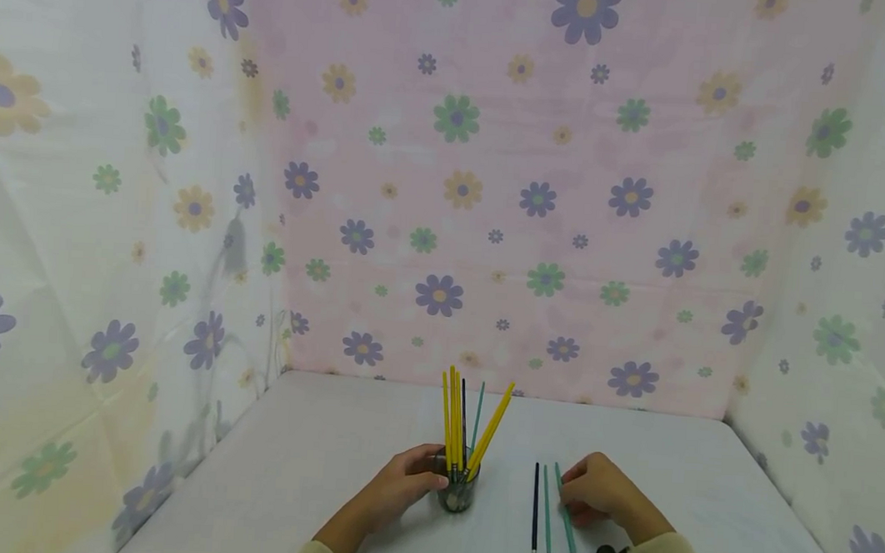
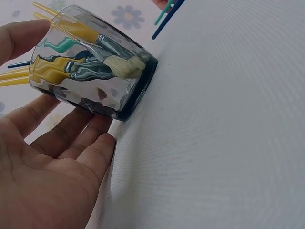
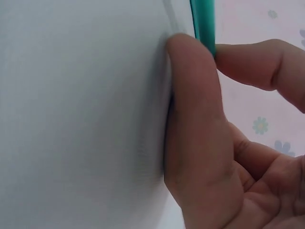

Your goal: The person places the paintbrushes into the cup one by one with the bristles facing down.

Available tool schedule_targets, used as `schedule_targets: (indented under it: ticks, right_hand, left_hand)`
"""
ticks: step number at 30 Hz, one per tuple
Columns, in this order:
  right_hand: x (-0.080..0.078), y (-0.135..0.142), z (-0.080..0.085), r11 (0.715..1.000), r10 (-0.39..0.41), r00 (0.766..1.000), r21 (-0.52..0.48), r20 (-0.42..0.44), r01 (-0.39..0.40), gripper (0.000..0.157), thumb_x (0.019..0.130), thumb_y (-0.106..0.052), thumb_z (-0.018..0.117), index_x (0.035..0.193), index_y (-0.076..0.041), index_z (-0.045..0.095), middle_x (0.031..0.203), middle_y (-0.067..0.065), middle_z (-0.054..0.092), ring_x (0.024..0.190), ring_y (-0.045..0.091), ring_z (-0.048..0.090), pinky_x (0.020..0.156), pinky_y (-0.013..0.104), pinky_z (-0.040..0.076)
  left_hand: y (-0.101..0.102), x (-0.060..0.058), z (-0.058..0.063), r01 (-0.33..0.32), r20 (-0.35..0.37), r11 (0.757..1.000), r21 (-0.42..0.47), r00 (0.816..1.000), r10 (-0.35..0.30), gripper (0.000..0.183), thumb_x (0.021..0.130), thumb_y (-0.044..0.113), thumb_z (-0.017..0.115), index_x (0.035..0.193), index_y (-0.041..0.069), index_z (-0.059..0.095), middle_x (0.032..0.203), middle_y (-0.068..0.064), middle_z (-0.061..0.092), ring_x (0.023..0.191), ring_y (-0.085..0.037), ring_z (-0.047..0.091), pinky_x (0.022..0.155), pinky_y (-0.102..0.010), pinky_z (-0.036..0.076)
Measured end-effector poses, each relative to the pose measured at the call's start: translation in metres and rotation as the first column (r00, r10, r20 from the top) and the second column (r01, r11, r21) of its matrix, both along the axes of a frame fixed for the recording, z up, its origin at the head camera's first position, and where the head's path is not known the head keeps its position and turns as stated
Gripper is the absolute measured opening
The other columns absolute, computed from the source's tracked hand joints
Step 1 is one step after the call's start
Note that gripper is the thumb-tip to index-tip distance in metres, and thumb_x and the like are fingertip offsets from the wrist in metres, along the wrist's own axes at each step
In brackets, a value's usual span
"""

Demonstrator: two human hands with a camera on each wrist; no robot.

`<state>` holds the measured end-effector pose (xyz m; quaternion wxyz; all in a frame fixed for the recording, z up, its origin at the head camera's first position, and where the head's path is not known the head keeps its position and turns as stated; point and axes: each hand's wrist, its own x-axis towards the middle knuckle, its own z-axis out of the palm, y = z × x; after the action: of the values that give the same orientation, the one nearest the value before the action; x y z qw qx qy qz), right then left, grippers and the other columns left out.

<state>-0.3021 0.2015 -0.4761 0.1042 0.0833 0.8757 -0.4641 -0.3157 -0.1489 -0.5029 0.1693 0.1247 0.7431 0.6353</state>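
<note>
A clear glass [image 1: 457, 500] stands on the table with several paintbrushes in it, bristles down. Most have yellow handles [image 1: 450, 423]; a dark one and a teal one are among them. My left hand [image 1: 400, 485] holds the glass from the left, thumb by the rim and fingers along the far side. Pale bristles [image 2: 125, 67] show through its wall in the left wrist view. To the right, my right hand [image 1: 598, 491] pinches the handle of a green paintbrush [image 1: 569, 529] between thumb and index finger, close over the tabletop.
Left of that brush lie a thinner teal paintbrush [image 1: 547, 516] and a dark-handled paintbrush [image 1: 536, 503], roughly side by side. The white table [image 1: 360, 414] ends at a flower-patterned curtain [image 1: 490, 229] behind, with more such cloth on both sides.
</note>
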Motion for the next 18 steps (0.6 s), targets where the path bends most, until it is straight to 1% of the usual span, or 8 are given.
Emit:
schedule_targets:
  ticks: [5,10,14,18]
  right_hand:
    - [-0.001,0.005,-0.002,0.996,0.001,1.0,-0.088,0.015,0.0,0.029,0.085,-0.004,0.073,0.112,0.005,0.067,0.094,0.016,0.068,0.077,0.026,0.068,0.062,0.038,0.063]
    - [-0.003,0.01,-0.001,0.984,0.014,0.999,-0.18,0.032,-0.008,0.035,0.087,-0.006,0.071,0.12,0.004,0.065,0.096,0.015,0.065,0.075,0.023,0.063,0.061,0.037,0.061]
    - [-0.003,0.016,-0.001,0.963,0.044,0.999,-0.269,0.031,-0.034,0.041,0.089,-0.007,0.069,0.127,0.006,0.061,0.1,0.015,0.068,0.077,0.022,0.064,0.063,0.037,0.061]
    - [-0.006,0.022,0.002,0.925,0.078,0.997,-0.374,0.02,-0.065,0.046,0.093,-0.007,0.066,0.134,0.01,0.051,0.108,0.018,0.071,0.086,0.022,0.071,0.069,0.038,0.062]
  left_hand:
    - [0.0,0.0,-0.001,0.0,0.0,1.0,0.001,1.0,0.0,0.065,0.09,0.031,0.079,0.148,0.015,0.054,0.149,-0.013,0.058,0.14,-0.035,0.052,0.114,-0.064,0.04]
    - [-0.001,-0.002,-0.004,0.001,-0.007,1.0,-0.004,1.0,-0.001,0.064,0.091,0.032,0.079,0.148,0.015,0.054,0.148,-0.012,0.059,0.138,-0.033,0.054,0.114,-0.063,0.042]
    - [-0.001,-0.002,-0.004,0.006,-0.008,1.0,-0.004,1.0,-0.006,0.065,0.091,0.031,0.078,0.149,0.015,0.053,0.148,-0.012,0.059,0.139,-0.034,0.054,0.114,-0.063,0.042]
    - [-0.001,-0.002,-0.003,0.007,-0.015,1.0,-0.011,1.0,-0.007,0.064,0.092,0.031,0.077,0.149,0.015,0.053,0.148,-0.012,0.059,0.138,-0.033,0.055,0.113,-0.063,0.043]
